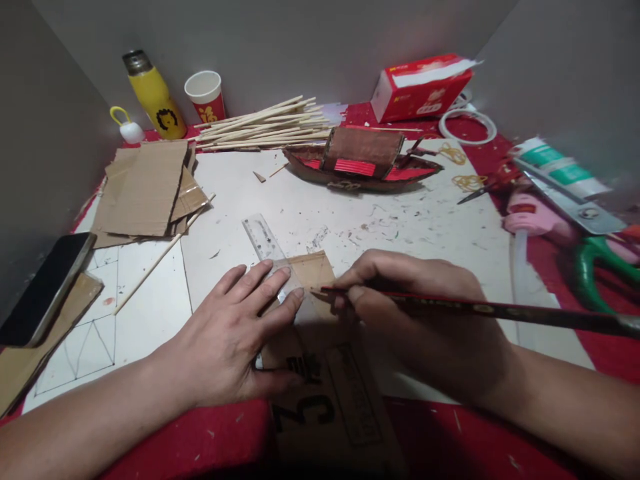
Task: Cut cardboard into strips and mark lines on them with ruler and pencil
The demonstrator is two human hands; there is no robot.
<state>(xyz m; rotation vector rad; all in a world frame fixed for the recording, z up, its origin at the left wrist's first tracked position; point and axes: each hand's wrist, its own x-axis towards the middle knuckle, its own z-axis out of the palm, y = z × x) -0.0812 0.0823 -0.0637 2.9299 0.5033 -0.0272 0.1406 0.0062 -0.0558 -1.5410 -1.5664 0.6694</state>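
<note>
My left hand (245, 327) lies spread over a clear plastic ruler (260, 237), pressing it against a piece of brown cardboard (350, 413) with black printing. In my right hand (400, 307) is a long dark pencil (460, 307), pinched near its sharpened end. The pencil's tip meets the cardboard right beside the ruler's edge and my left fingertips. Part of the ruler is hidden under my left hand. Beyond both hands stands a model boat (365, 157) with a brown arched roof and red inside.
Cardboard sheets (143, 190), a stick (160, 273) and a phone (47, 287) lie left. Behind are a yellow bottle (157, 100), paper cup (205, 97), wooden sticks (265, 127) and tissue pack (425, 90). At right are a pink glue gun (533, 217) and green-handled scissors (590, 267).
</note>
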